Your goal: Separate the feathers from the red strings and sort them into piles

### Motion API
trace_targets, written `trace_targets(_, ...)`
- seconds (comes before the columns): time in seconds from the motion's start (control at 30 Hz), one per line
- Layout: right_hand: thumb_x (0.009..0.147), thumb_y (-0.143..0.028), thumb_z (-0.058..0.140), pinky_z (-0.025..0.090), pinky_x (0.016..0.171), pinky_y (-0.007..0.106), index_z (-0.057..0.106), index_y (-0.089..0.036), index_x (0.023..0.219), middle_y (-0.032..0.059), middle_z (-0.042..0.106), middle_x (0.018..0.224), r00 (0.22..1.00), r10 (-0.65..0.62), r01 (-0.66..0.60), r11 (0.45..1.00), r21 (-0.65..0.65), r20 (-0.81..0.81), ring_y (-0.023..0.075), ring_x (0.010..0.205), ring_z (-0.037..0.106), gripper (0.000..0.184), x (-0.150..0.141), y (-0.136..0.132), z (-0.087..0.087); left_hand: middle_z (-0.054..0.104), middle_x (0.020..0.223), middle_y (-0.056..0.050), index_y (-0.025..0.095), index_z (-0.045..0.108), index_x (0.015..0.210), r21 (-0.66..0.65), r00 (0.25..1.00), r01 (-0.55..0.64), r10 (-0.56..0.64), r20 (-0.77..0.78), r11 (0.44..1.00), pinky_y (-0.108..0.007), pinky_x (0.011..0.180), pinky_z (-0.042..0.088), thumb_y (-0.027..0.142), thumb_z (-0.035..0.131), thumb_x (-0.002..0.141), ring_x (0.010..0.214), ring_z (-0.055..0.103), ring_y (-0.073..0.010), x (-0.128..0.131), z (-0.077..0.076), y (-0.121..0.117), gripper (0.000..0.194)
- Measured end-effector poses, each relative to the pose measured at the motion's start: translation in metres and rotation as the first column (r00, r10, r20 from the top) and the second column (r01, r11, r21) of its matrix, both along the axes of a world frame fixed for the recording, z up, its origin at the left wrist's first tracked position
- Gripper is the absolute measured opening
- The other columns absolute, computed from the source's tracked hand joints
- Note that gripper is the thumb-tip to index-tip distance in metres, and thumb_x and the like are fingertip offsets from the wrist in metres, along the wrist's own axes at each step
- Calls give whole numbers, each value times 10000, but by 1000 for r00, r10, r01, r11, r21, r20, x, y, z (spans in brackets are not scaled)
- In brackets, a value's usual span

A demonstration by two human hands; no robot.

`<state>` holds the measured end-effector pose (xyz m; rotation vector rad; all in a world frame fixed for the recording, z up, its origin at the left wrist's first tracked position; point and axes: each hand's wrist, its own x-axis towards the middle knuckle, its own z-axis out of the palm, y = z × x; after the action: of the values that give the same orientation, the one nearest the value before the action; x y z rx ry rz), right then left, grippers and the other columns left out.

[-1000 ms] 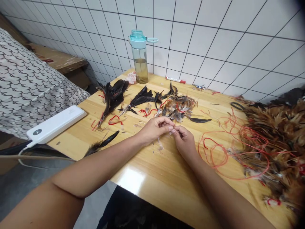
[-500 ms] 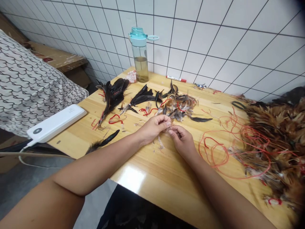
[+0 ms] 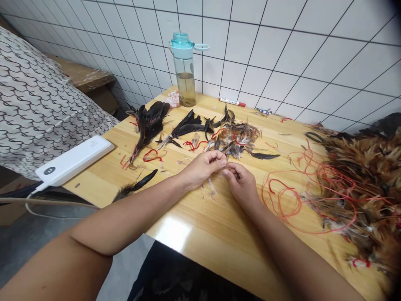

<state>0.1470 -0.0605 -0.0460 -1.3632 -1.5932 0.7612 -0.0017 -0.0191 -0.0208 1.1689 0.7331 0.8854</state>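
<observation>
Because both sets of fingertips met low over the pale, glossy wooden tabletop (image 3: 225,234), your work depended on a fine pinch. Your left hand (image 3: 202,169) was closed, its thumb pressed against curled fingers, and your right hand (image 3: 242,184) faced it in a similar pinch, the tips almost touching. Whatever lay between them was too small to make out, so I could not tell whether either hand gripped anything.

Just beyond your fingertips sat the loose pile of brown and black feathers with red ties (image 3: 246,136). Past your left hand lay the small fanned bundle of black feathers (image 3: 186,127), and to the right of your right hand spread the thin, tangled, light-red string (image 3: 284,217).

To my mind, work that small called for light, steady pressure, one hand anchoring while the other made short movements. With your forearms low, your tips could stay close and level. The string's loops looked apt to catch on your right wrist, so it seemed wise to keep that wrist well clear of them.
</observation>
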Motion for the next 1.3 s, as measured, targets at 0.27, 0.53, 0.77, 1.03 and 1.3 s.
trace_targets(0.27, 845, -309, 535, 450, 712, 299, 660, -220, 744, 29, 660, 746, 999, 34, -34, 999, 33, 0, 168, 702, 572, 184, 2, 3, 2, 482, 655, 34, 136, 538, 742, 7, 999, 10, -10, 30, 1000, -224, 606, 309, 444, 720, 731, 603, 400, -65, 1, -2, 1, 358)
trace_targets(0.53, 836, -343, 535, 424, 652, 273, 614, -208, 734, 10, 631, 701, 994, 42, -48, 997, -56, -100, 148, 653, 529, 186, -1, 1, 8, 497, 674, 33, 137, 533, 761, -9, 998, -22, 23, 57, 1000, -218, 615, 336, 438, 732, 720, 607, 417, -61, 3, -3, 1, 363)
trace_targets(0.77, 838, -413, 521, 404, 630, 260, 565, -203, 771, -8, 567, 685, 970, -47, 17, 992, -127, -239, 135, 647, 495, 225, 1, 3, 7, 578, 768, 3, 133, 570, 845, -61, 998, -3, 7, 67, 998, -227, 660, 390, 419, 716, 743, 674, 500, -69, 3, -1, 0, 336)
trace_targets(1.03, 834, -383, 521, 399, 617, 275, 543, -213, 715, -4, 562, 648, 989, -34, 21, 996, -90, -145, 146, 629, 483, 208, -1, 1, 7, 541, 662, 26, 129, 561, 792, 1, 996, -8, 8, -84, 1000, -217, 605, 361, 314, 717, 725, 597, 466, -62, 2, 3, -3, 251)
trace_targets(1.3, 848, -349, 502, 430, 642, 279, 588, -204, 754, 16, 628, 699, 994, -57, 54, 998, -39, -98, 155, 653, 546, 193, -1, 1, 7, 570, 673, 20, 130, 544, 770, -57, 1000, -9, 10, 29, 998, -221, 608, 361, 342, 720, 724, 596, 475, -59, 1, -5, 1, 280)
